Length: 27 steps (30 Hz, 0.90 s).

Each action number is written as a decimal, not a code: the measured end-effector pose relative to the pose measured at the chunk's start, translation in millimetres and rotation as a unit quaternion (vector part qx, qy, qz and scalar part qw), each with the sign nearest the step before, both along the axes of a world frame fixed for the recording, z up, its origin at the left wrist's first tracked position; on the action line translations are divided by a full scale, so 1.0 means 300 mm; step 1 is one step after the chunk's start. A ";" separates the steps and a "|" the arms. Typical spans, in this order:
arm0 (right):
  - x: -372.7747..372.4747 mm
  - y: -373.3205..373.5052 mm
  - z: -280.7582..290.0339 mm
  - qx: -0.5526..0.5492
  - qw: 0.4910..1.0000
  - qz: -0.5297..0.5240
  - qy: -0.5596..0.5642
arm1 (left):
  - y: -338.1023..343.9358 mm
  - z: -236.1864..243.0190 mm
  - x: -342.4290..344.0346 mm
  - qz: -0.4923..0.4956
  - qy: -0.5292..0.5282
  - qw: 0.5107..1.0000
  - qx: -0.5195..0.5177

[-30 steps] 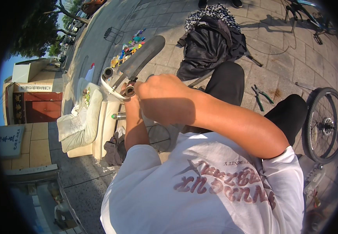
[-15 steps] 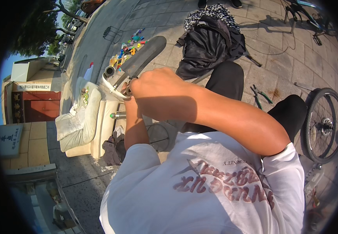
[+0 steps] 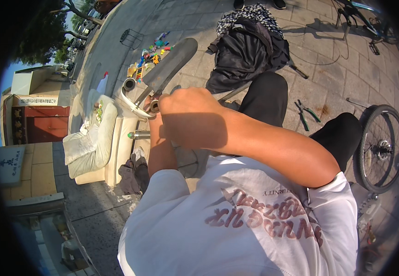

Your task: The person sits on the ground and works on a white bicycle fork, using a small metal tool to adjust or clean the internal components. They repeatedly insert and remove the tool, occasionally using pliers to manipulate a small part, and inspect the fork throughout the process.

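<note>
My right hand (image 3: 192, 115) is closed in a fist across the front of me, its knuckles up; whatever it grips is hidden beneath it. Behind it, my left hand (image 3: 149, 102) is mostly covered, with a few fingers showing against a white arched bicycle fork piece (image 3: 135, 108). This piece has a round tube opening (image 3: 129, 84) at its far side and another close to my right knuckles. A long dark mudguard (image 3: 176, 60) points away from the arch. Beside my left forearm lies a silver cylinder (image 3: 140, 135) with a green end.
Green-handled pliers (image 3: 311, 114) and a bicycle wheel (image 3: 383, 147) lie to the right. Ahead is a black bag (image 3: 250, 50); small colourful toys (image 3: 152, 59) are scattered beyond the mudguard. A pale cushion (image 3: 100, 142) stands left. A bicycle (image 3: 370, 23) is far right.
The mudguard has tipped slightly upward in view. My right hand has shifted a little downward, and the tube opening by its knuckles shows more. Both hands stay together at the fork piece.
</note>
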State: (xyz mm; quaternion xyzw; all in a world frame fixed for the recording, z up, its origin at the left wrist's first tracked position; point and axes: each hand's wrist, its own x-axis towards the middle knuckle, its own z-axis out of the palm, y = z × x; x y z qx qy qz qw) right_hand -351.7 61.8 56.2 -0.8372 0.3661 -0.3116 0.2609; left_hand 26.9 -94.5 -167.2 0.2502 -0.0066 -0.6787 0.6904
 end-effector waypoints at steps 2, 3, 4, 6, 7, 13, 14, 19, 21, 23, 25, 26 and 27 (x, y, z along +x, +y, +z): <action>0.019 -0.001 -0.006 -0.026 0.999 0.006 0.021 | 0.003 0.000 -0.003 0.001 0.007 1.000 0.001; 0.055 0.013 -0.002 -0.022 0.998 -0.013 0.064 | 0.005 0.001 -0.004 0.002 0.008 1.000 0.000; 0.111 0.042 0.015 -0.033 0.994 -0.049 0.094 | 0.007 0.004 -0.003 0.003 0.009 1.000 0.001; 0.156 0.079 0.003 -0.090 0.987 -0.048 0.122 | 0.008 0.008 -0.003 -0.001 0.008 1.000 0.000; 0.163 0.094 -0.009 -0.136 0.983 -0.008 0.121 | 0.008 0.012 -0.002 -0.001 0.009 1.000 0.002; 0.065 0.016 -0.126 -0.040 0.997 0.055 0.029 | -0.001 0.021 -0.039 -0.007 0.021 1.000 0.005; 0.053 -0.012 -0.144 0.058 0.997 0.040 0.016 | -0.007 0.029 -0.048 -0.014 0.026 1.000 0.005; 0.073 0.067 -0.220 0.117 0.989 0.016 -0.091 | -0.030 0.068 -0.092 -0.039 0.051 0.998 0.005; 0.061 0.091 -0.237 0.101 0.979 0.028 -0.176 | -0.050 0.086 -0.094 -0.037 0.060 0.997 0.009; 0.043 0.087 -0.231 0.104 0.970 0.001 -0.218 | -0.074 0.103 -0.091 -0.007 0.071 0.997 0.022; 0.023 0.086 -0.208 0.120 0.961 -0.058 -0.244 | -0.095 0.119 -0.084 -0.010 0.155 0.985 0.074; 0.005 0.088 -0.199 0.128 0.960 -0.060 -0.243 | -0.102 0.127 -0.080 -0.005 0.214 0.971 0.110; -0.013 0.096 -0.192 0.141 0.959 -0.054 -0.241 | -0.102 0.129 -0.078 0.040 0.246 0.959 0.138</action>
